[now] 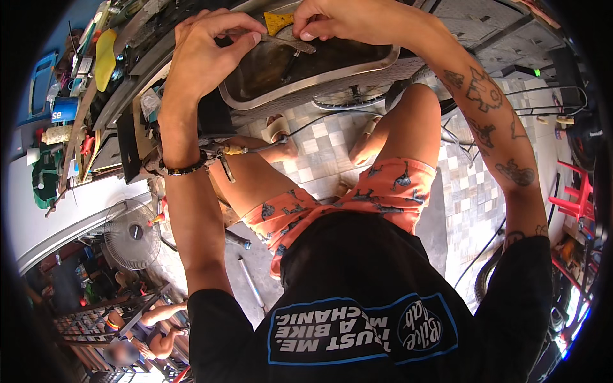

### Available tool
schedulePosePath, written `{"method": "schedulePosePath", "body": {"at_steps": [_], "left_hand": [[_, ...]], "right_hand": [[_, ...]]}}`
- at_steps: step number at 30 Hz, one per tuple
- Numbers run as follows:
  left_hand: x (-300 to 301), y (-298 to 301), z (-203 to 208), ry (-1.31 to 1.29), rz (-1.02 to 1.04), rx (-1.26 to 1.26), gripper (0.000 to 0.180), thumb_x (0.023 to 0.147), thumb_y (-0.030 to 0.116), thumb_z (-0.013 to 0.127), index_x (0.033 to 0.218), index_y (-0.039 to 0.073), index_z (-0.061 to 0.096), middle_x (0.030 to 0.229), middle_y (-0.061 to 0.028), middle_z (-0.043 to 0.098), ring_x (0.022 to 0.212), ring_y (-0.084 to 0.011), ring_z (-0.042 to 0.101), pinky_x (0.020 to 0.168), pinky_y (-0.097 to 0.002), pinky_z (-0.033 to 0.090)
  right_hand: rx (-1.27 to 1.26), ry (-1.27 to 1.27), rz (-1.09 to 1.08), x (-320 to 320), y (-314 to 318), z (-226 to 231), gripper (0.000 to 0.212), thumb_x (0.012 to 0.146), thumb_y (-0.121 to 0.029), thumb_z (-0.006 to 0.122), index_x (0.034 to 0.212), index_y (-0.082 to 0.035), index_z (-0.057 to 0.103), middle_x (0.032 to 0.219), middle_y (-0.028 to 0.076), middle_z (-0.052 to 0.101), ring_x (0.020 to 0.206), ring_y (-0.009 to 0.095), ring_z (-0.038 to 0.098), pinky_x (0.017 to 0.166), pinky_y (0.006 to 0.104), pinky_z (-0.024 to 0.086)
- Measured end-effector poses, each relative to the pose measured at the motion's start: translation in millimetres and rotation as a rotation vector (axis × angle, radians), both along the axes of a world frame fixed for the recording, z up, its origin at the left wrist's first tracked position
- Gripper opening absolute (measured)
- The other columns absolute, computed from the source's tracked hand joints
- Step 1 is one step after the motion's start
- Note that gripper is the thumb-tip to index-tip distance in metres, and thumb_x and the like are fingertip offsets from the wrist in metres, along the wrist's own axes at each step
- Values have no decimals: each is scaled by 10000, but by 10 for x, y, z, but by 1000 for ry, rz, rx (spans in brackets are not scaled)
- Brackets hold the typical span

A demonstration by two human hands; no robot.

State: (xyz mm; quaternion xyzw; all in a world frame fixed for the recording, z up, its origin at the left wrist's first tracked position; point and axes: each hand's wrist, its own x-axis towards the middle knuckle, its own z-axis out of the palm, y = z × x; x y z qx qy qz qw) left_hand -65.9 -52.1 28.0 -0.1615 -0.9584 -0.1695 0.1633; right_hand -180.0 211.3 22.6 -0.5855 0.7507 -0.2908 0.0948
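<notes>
My left hand (214, 48) reaches over a metal tray (255, 101) with a dark, wet-looking bottom. Its thumb and fingertips are pinched on one end of a thin, greyish metal piece (295, 45), which slants out over the tray. Close by on the right, my right hand (329, 20) has thumb and fingers pressed together; what they grip, if anything, is too small to tell. A yellow sponge-like piece (277, 23) shows between the two hands, near the right fingertips. Below the metal piece, a small dark tool-like thing (292, 64) lies in the tray.
Tools and bottles crowd a bench at the left, with a yellow curved piece (105, 60) among them. A bicycle wheel (351, 99) and a dark cable lie beyond my knees. A fan (133, 234) stands left; another person (143, 335) sits lower left. A red chair (576, 198) is right.
</notes>
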Motion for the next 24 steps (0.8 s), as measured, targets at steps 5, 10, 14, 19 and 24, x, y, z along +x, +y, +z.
{"method": "schedulePosePath", "body": {"at_steps": [5,10,14,19,24], "left_hand": [[-33,-29,-24,-39,-32,31,118,894,167,835,1010,163,860,895,-15,779,860,-164,709,856,-334,547],[-29,-43,-40,-92,2,125,125,895,175,836,1018,162,858,884,-13,766,849,-174,702,886,-337,537],[0,-37,-9,-58,11,26,110,910,178,822,1015,167,857,884,-14,761,857,-166,698,902,-341,531],[21,-20,29,-66,-99,-25,111,917,170,807,1015,166,857,889,-10,766,873,-166,684,896,-344,530],[27,-31,23,-64,103,53,116,915,159,806,1020,151,855,883,-20,761,875,-186,676,888,-349,539]], "right_hand": [[-2,1,-5,39,28,40,187,993,-102,681,1085,33,772,1014,231,778,991,404,743,886,476,563],[-70,58,3,76,-22,24,182,999,-104,676,1082,28,770,1029,234,774,1007,406,738,917,481,561],[29,2,-2,74,-25,48,179,1005,-104,666,1077,24,769,1041,230,772,1035,407,730,954,483,549],[31,34,18,61,-36,14,190,1010,-112,664,1083,25,773,1045,227,776,1038,412,731,952,492,550],[-72,75,54,22,-44,-97,198,1012,-126,676,1078,33,774,1024,233,776,992,418,736,897,486,565]]}}
